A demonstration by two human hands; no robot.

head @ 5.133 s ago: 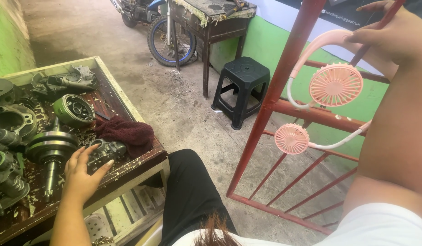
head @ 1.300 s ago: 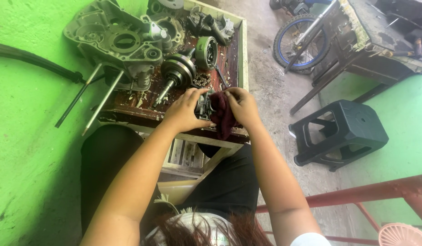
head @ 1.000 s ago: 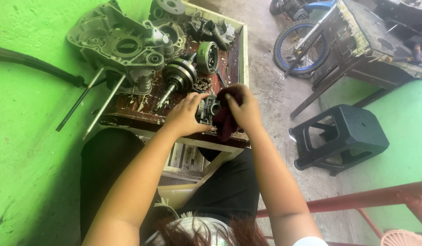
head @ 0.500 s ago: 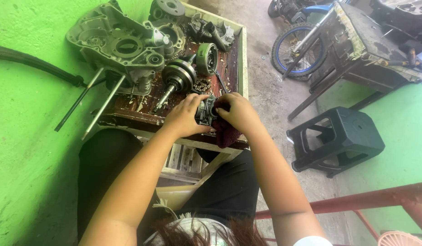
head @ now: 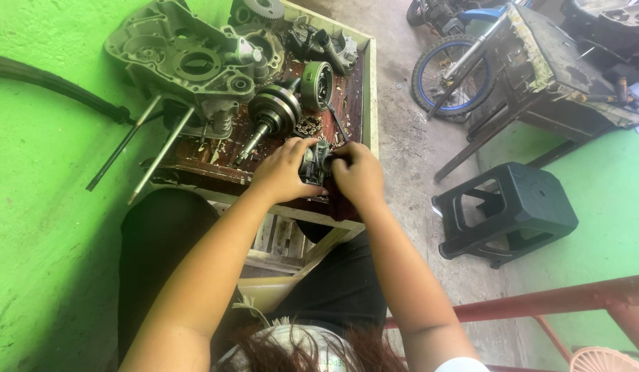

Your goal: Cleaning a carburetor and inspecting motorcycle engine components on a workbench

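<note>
Head view: engine part (head: pixel 315 162) between both hands

arms: bare from wrist to upper arm, no watch or bands showing
left hand (head: pixel 281 172): bare, no glove
right hand (head: pixel 359 176): bare, no glove
sleeve: white edge at the right shoulder
legs: black trousers
hair: dark reddish-brown strands over a pale top
</note>
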